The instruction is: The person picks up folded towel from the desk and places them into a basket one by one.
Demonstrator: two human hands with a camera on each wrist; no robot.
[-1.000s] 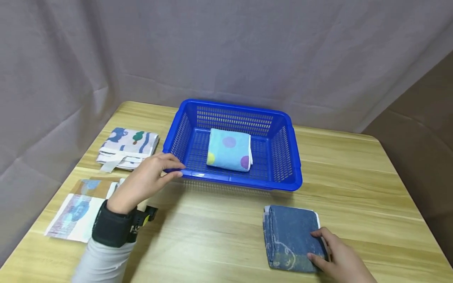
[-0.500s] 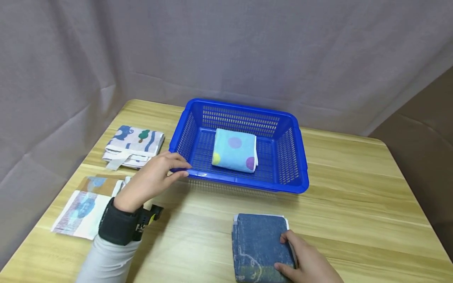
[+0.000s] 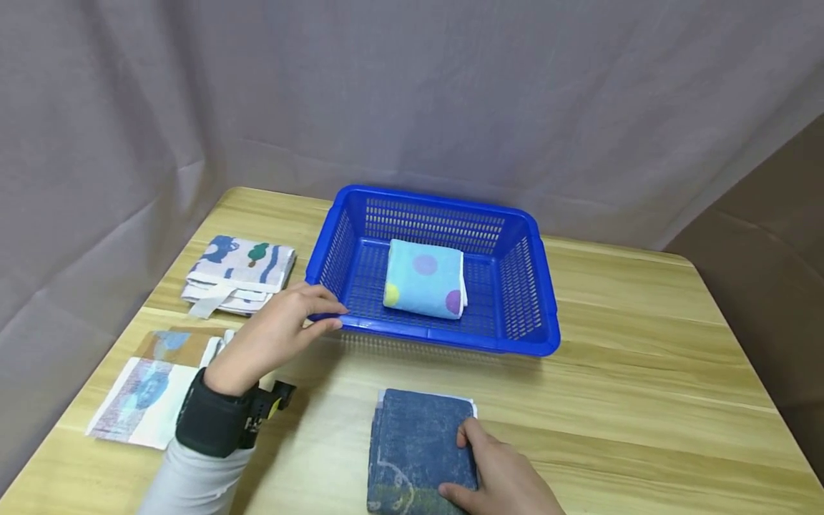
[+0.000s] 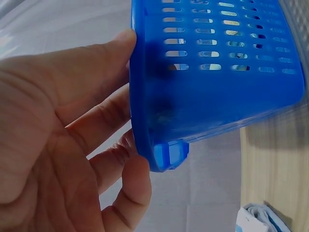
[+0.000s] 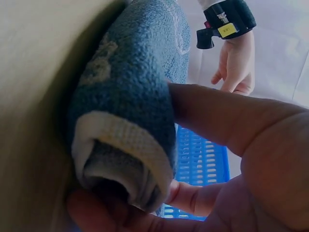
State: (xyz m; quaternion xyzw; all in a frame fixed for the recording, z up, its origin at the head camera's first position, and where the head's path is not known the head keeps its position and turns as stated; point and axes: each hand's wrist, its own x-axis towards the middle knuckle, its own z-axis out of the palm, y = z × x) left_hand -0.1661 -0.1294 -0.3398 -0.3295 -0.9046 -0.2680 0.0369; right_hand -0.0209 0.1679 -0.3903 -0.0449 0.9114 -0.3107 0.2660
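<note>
My left hand [image 3: 280, 330] grips the near left corner of the blue plastic basket [image 3: 444, 335], thumb outside the rim and fingers over it. The left wrist view shows the thumb and fingertips right at the basket's rim [image 4: 137, 92]. Inside the basket lies a folded light-blue towel [image 3: 421, 279] with purple and yellow dots. In front of the basket, my right hand [image 3: 502, 472] pinches the right edge of a folded dark-blue towel [image 3: 421, 447]. Seen from the right wrist, its rolled, white-edged end [image 5: 120, 140] sits between thumb and fingers.
Left of the basket is a folded white towel [image 3: 241, 272] with blue and green figures. Nearer, a brown, white and blue towel [image 3: 148, 393] lies partly behind my left forearm. The wooden table [image 3: 644, 372] meets a grey curtain [image 3: 450, 93] at the back.
My right hand has moved left along the table front, bringing the dark-blue towel with it. My left hand stays on the basket rim, and the head view shifted slightly.
</note>
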